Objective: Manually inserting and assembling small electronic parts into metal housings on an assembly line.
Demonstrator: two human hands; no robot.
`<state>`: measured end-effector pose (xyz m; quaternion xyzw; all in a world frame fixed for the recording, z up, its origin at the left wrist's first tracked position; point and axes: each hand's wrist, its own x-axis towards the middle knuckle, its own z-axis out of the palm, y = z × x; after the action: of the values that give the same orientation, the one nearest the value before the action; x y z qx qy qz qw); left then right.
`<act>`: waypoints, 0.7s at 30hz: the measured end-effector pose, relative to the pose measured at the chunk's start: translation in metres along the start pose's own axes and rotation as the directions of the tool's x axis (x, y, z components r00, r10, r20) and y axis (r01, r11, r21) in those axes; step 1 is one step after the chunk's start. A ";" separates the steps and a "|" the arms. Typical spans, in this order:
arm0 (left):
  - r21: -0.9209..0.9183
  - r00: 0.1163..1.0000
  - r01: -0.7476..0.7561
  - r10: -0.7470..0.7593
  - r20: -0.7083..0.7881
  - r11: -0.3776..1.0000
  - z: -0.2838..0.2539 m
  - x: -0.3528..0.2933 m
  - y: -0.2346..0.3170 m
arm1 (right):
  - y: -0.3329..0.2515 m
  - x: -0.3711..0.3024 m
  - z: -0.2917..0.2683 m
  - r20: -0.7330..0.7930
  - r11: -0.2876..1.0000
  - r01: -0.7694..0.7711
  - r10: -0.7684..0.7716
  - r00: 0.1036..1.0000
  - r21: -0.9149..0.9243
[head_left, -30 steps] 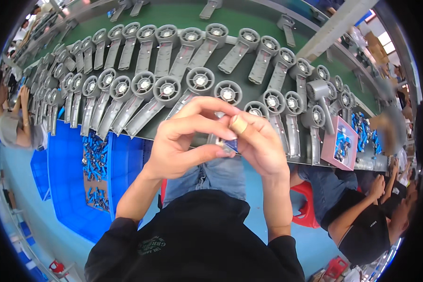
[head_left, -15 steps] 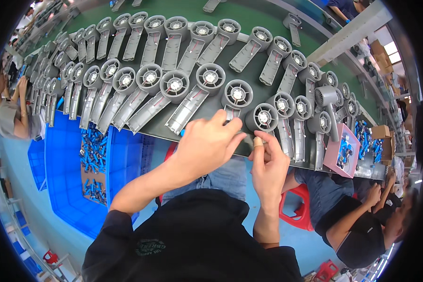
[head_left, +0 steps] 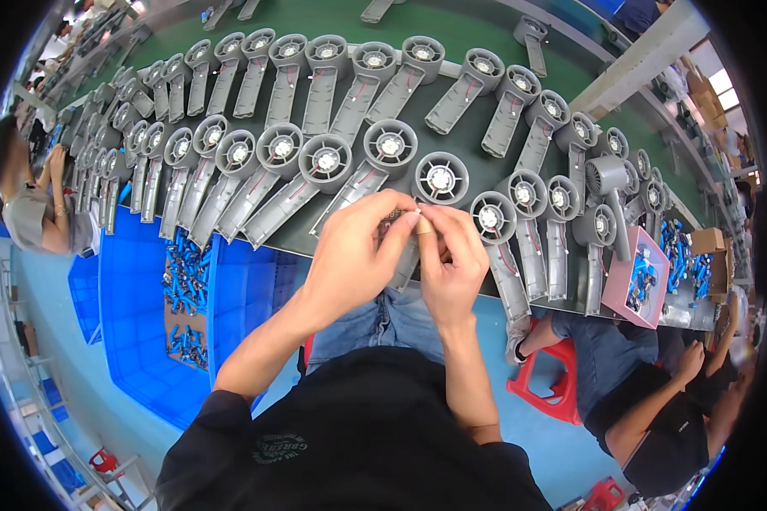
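Note:
My left hand [head_left: 358, 247] and my right hand [head_left: 453, 262] meet at their fingertips over a grey fan housing [head_left: 441, 177]. Both are closed in a pinch. What they hold is mostly hidden, too small to name; a speck of white shows between the fingers. A tan cover wraps one fingertip of my right hand. The housing's round head, with spokes and a white centre, lies just beyond my fingers. Part of a grey handle [head_left: 406, 262] shows beneath and between my hands. Another fan housing [head_left: 493, 216] lies right of my right hand.
Rows of grey fan housings [head_left: 326, 53] cover the dark bench. A pink box [head_left: 614, 289] of blue parts stands at right, near loose blue parts [head_left: 678, 260]. Left below the bench is a blue bin [head_left: 132, 332] with blue cylinders. Co-workers sit at both sides; a red stool [head_left: 541, 393] stands right.
My hands, apart before, have come together at the fingertips. The right hand moved left and the left hand turned inward. The view has shifted slightly, and the right-hand housing's handle now shows.

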<state>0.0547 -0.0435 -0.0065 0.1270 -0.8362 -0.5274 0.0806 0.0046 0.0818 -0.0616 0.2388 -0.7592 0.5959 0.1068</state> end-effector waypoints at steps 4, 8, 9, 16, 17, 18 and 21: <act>-0.093 0.981 -0.154 0.141 -0.129 0.984 0.006 -0.006 -0.012 | 0.000 0.004 -0.001 -0.022 1.000 0.007 -0.007 1.000 0.008; 0.028 0.972 -0.228 0.229 -0.048 0.973 0.002 -0.007 -0.023 | -0.001 0.003 -0.001 0.002 1.000 0.010 -0.010 1.000 0.006; 0.030 0.973 -0.226 0.227 -0.047 0.974 0.001 -0.006 -0.024 | -0.002 0.003 -0.002 0.005 1.000 0.004 -0.004 1.000 0.006; 0.153 0.909 -0.416 0.417 0.024 0.896 -0.004 -0.002 -0.028 | 0.000 0.004 -0.004 0.044 1.000 -0.003 0.003 0.999 0.004; 0.190 0.898 -0.436 0.438 0.034 0.880 -0.004 -0.003 -0.030 | -0.001 0.005 -0.004 0.047 1.000 -0.006 0.007 0.999 -0.009; 0.191 0.899 -0.435 0.437 0.034 0.880 -0.006 -0.002 -0.031 | -0.002 0.005 -0.004 0.050 1.000 -0.010 0.011 0.999 -0.022; 0.327 0.862 -0.501 0.496 0.105 0.802 -0.011 -0.001 -0.032 | -0.001 0.005 -0.005 0.053 0.997 0.043 -0.039 0.998 -0.072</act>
<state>0.0625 -0.0663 -0.0306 -0.0886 -0.9193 -0.3347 0.1871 0.0002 0.0855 -0.0576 0.2656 -0.7777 0.5593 0.1083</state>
